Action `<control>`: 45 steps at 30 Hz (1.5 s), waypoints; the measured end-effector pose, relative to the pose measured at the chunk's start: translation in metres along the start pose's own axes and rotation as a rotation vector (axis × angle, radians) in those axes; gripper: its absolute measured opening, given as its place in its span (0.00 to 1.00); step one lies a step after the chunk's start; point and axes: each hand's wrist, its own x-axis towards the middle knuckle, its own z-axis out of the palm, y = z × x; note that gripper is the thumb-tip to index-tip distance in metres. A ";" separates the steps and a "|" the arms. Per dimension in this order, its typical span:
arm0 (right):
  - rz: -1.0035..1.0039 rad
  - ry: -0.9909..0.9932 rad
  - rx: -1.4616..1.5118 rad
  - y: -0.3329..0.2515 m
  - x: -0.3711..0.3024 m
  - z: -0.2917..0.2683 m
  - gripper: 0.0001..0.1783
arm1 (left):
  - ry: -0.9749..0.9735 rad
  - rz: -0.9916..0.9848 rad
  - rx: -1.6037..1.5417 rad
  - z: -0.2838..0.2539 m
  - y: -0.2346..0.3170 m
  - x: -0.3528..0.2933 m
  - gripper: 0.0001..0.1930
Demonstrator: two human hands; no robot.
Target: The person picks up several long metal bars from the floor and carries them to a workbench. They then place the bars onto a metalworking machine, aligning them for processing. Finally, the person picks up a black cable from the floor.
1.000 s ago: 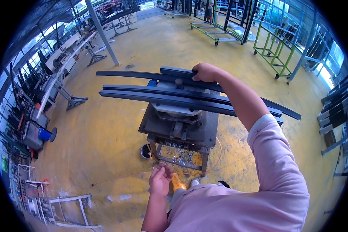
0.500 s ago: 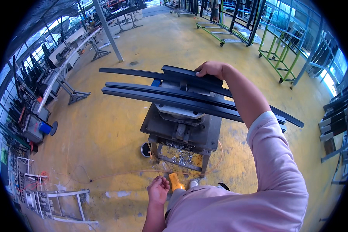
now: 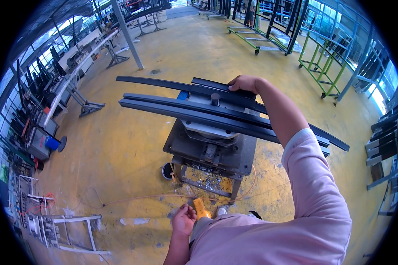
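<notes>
My right hand [image 3: 244, 84] grips a short dark metal profile [image 3: 203, 82] from above, thumb on the near side. That profile lies over the top of a press-like machine [image 3: 208, 132], close behind a short round metal post [image 3: 215, 99]. Beneath and behind it runs a long dark profile [image 3: 150, 81]. Nearer to me, more long dark profiles [image 3: 181, 108] lie side by side across the machine, their right part hidden by my right arm. My left hand [image 3: 184, 218] hangs low by my body, fingers loosely curled, with nothing visible in them.
The machine stands on a dark metal table [image 3: 174, 143] with metal chips below. A bucket [image 3: 167, 171], an orange hose [image 3: 137, 197] and a yellow foot-pedal cover [image 3: 200, 207] are nearby. Left are a metal frame [image 3: 77, 234] and a workbench [image 3: 53, 112]; green wheeled racks [image 3: 323, 66] stand far right.
My right hand has shifted the short profile slightly right and toward me, and more of the round post shows. My left hand's fingers are curled a little tighter.
</notes>
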 end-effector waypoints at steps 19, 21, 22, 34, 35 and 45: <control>-0.408 0.408 -0.892 0.005 -0.035 0.039 0.27 | 0.011 -0.040 0.042 -0.001 -0.008 0.008 0.05; -0.597 0.726 -0.948 0.020 -0.050 0.047 0.22 | -0.004 -0.054 0.057 0.002 -0.010 0.014 0.05; -0.504 0.587 -0.913 0.011 -0.068 0.053 0.22 | -0.013 -0.053 0.066 0.003 -0.010 0.016 0.05; -0.568 0.744 -1.308 0.061 -0.169 0.132 0.19 | -0.016 -0.042 0.156 0.030 -0.002 0.021 0.06; -0.552 0.752 -1.281 0.064 -0.168 0.131 0.17 | -0.026 -0.045 0.165 0.035 -0.002 0.023 0.06; -0.409 0.683 -0.975 0.058 -0.177 0.133 0.20 | -0.197 0.010 0.270 0.107 0.016 0.027 0.06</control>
